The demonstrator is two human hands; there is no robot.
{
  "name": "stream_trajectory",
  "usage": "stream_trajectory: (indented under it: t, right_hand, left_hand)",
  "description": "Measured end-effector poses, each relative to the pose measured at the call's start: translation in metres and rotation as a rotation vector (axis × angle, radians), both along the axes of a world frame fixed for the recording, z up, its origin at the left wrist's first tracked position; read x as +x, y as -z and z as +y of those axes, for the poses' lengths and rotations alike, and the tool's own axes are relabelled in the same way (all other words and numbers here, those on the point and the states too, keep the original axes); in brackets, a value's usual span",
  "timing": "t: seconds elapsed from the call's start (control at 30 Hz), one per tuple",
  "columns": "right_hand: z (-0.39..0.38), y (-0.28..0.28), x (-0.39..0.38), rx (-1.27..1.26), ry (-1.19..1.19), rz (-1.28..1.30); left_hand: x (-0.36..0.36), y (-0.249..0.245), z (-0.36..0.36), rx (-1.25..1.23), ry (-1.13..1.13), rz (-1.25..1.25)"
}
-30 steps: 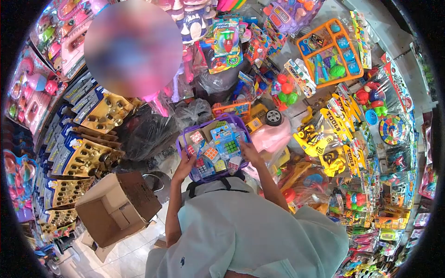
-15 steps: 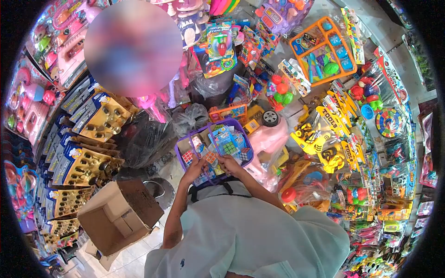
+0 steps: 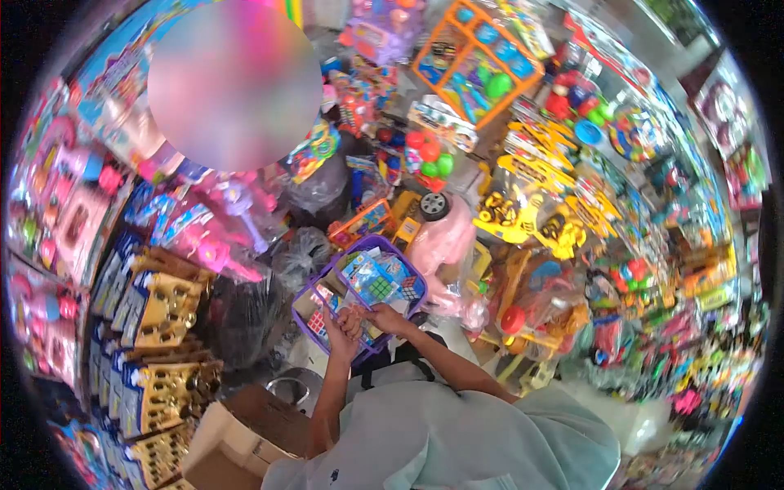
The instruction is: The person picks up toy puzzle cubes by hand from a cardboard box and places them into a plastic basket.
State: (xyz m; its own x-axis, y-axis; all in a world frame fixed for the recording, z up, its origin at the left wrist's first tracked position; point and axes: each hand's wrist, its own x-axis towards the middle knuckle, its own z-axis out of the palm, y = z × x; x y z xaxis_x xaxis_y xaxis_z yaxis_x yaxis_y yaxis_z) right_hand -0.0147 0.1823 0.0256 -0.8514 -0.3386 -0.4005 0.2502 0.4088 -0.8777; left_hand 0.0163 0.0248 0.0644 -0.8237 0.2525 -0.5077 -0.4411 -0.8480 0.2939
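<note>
A purple basket (image 3: 421, 286) holds puzzle cubes and blue-and-white packets. A cube with a green face (image 3: 380, 287) lies near its middle, a second cube (image 3: 410, 287) to the right, and a red-and-white one (image 3: 317, 323) at the left. My left hand (image 3: 344, 333) is over the basket's near left part, its fingers curled around something too blurred to identify. My right hand (image 3: 387, 319) is just right of it, at the near side, with fingers pressed together; what they hold, if anything, is hidden.
An open cardboard box (image 3: 224, 449) stands at the lower left, beside carded toy sets (image 3: 167, 310). Beyond the basket are a pink toy (image 3: 445, 245) and an orange-framed set (image 3: 535, 77). Yellow tool toys (image 3: 531, 216) and other bagged toys fill the right.
The view has shifted, so the basket appears lower and farther left. My hands have moved slightly apart, and the orange-faced cube between them no longer shows clearly.
</note>
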Motion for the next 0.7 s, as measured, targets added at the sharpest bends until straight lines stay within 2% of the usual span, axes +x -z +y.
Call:
stream_trajectory:
  t: [0.1, 0.17, 0.33, 0.4, 0.43, 0.53, 0.6, 0.7]
  right_hand:
    - [0.008, -0.006, 0.020, 0.046, 0.130, 0.030]
    - [0.015, -0.029, 0.034, -0.067, 0.206, 0.002]
    - [0.033, -0.043, 0.089, -0.157, 0.393, 0.005]
    - [0.045, -0.051, 0.123, -0.256, 0.437, -0.036]
    - [0.049, -0.052, 0.138, -0.376, 0.533, -0.195]
    - [0.063, -0.062, 0.185, -0.523, 0.710, -0.284]
    - [0.066, -0.080, 0.221, -0.505, 0.831, -0.269]
    - [0.078, -0.080, 0.272, -0.708, 0.932, -0.281]
  left_hand:
    - [0.010, -0.003, 0.006, -0.008, 0.023, 0.062]
    - [0.018, 0.000, 0.003, -0.024, 0.085, 0.052]
    - [0.041, -0.011, -0.001, -0.089, 0.305, 0.104]
    - [0.056, -0.015, 0.007, -0.137, 0.377, 0.055]
    - [0.063, -0.016, 0.012, -0.135, 0.432, 0.097]
    - [0.081, -0.029, 0.031, -0.198, 0.566, 0.117]
    - [0.102, -0.041, 0.045, -0.308, 0.613, 0.057]
    - [0.121, -0.046, 0.064, -0.304, 0.800, 0.106]
